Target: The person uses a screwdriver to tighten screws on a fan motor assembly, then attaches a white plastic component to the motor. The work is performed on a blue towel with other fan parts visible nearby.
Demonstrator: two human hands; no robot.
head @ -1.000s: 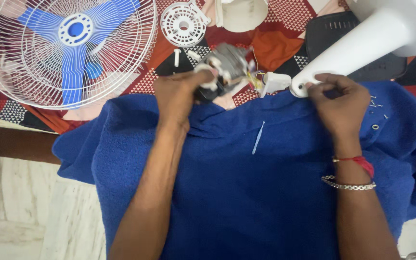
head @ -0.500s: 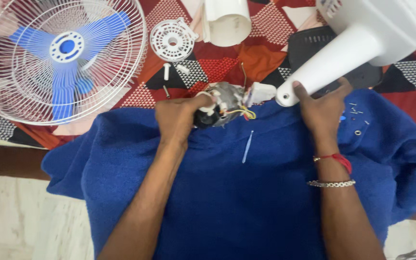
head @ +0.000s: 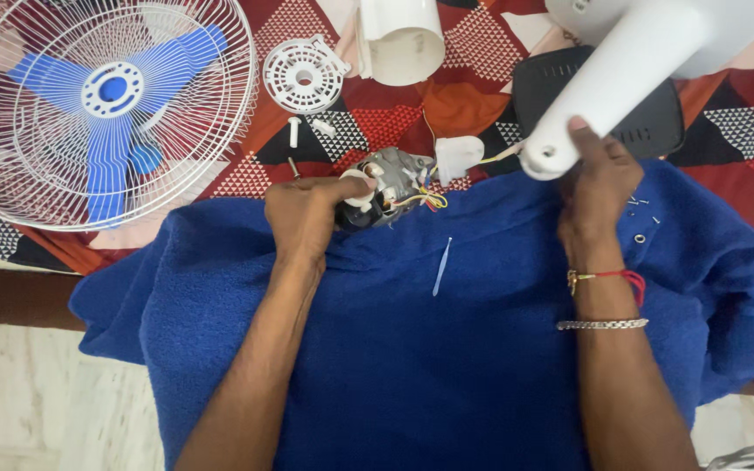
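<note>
While the left hand point(head: 307, 214) grips the fan motor point(head: 386, 185) mid-frame on the blue towel point(head: 447, 366), the right hand point(head: 599, 187) clutches the white stand tube point(head: 621, 83) at upper right.

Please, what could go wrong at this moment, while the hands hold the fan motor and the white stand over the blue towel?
1. Thin coloured wires join the fan motor, held by the left hand, to the white stand under the right hand; pulling the two apart may strain or tear them.
2. Small screws lie loose on the blue towel beside the right hand; a tug on the towel could scatter them.
</note>
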